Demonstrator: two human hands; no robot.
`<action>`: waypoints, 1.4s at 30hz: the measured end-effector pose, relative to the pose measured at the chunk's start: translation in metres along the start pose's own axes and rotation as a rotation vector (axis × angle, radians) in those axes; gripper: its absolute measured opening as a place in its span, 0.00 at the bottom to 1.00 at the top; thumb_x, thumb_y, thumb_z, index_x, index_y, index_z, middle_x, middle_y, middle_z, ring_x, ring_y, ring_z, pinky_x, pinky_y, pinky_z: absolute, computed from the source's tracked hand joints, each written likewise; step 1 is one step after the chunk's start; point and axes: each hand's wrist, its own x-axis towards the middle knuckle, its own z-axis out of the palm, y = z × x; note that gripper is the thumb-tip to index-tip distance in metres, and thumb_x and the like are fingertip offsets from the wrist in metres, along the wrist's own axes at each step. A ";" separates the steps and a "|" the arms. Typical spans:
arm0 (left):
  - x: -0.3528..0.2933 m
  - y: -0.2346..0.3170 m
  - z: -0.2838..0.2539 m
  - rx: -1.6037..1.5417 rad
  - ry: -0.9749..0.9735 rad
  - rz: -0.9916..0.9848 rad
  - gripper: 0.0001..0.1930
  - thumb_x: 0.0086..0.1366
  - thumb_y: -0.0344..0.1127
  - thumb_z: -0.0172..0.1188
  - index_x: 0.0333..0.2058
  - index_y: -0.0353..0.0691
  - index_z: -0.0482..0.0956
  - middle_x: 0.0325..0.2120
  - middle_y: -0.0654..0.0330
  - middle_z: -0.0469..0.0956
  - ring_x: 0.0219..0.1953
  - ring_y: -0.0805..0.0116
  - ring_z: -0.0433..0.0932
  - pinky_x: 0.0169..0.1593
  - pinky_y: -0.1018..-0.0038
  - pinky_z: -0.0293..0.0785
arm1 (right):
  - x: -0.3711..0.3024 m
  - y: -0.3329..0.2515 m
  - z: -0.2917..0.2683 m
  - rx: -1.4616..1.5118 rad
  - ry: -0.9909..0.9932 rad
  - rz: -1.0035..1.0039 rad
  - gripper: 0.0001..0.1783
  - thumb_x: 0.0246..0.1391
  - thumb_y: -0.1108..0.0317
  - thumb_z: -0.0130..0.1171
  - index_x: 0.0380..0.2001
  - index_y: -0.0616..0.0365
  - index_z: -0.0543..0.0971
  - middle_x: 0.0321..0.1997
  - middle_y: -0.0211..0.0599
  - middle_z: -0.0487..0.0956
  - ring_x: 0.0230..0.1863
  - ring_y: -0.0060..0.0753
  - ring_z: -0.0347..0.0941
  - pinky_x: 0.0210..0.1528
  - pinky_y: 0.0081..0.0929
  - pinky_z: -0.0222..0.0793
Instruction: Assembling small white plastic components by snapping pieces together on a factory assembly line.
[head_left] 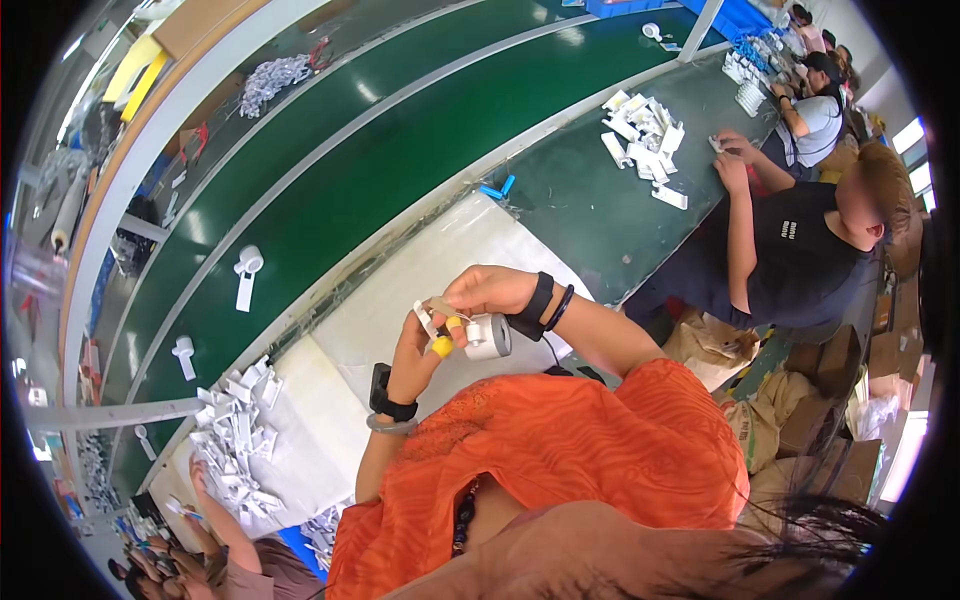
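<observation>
White part (487, 336) held between both hands (455, 320).

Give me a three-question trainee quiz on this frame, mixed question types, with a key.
1. True or false: both the left hand and the right hand are on the small white cylindrical part.
2. What colour are the finger caps on the left hand? A) blue B) yellow C) red
3. Fill in: the pile of white parts at the person's left lies on a ___ sheet.

Key: 1 true; 2 B; 3 white
</observation>
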 end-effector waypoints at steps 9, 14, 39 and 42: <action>-0.039 0.035 0.006 0.088 0.105 0.041 0.12 0.66 0.31 0.51 0.47 0.40 0.65 0.29 0.66 0.68 0.26 0.80 0.66 0.28 0.82 0.65 | -0.011 0.005 0.036 -0.975 0.055 0.096 0.04 0.52 0.70 0.59 0.30 0.59 0.78 0.24 0.36 0.80 0.24 0.31 0.78 0.27 0.27 0.70; -0.040 0.019 0.008 -0.010 0.255 0.067 0.09 0.69 0.33 0.48 0.44 0.36 0.69 0.27 0.63 0.72 0.24 0.78 0.70 0.28 0.81 0.69 | -0.002 0.032 0.057 -1.389 0.721 -0.564 0.06 0.44 0.71 0.63 0.26 0.59 0.76 0.22 0.38 0.75 0.21 0.38 0.73 0.23 0.27 0.67; -0.059 0.035 0.017 -0.293 0.167 0.104 0.23 0.61 0.24 0.39 0.57 0.36 0.61 0.36 0.59 0.72 0.31 0.76 0.70 0.30 0.78 0.72 | 0.004 0.052 0.081 -1.226 0.578 -0.829 0.13 0.42 0.81 0.66 0.33 0.58 0.78 0.34 0.38 0.79 0.34 0.40 0.75 0.36 0.29 0.70; -0.060 0.036 0.019 -0.275 0.175 0.089 0.23 0.62 0.25 0.39 0.57 0.36 0.61 0.36 0.59 0.72 0.31 0.77 0.70 0.30 0.78 0.72 | 0.002 0.053 0.083 -1.251 0.617 -0.827 0.14 0.41 0.81 0.67 0.33 0.57 0.78 0.35 0.38 0.78 0.36 0.39 0.74 0.36 0.29 0.70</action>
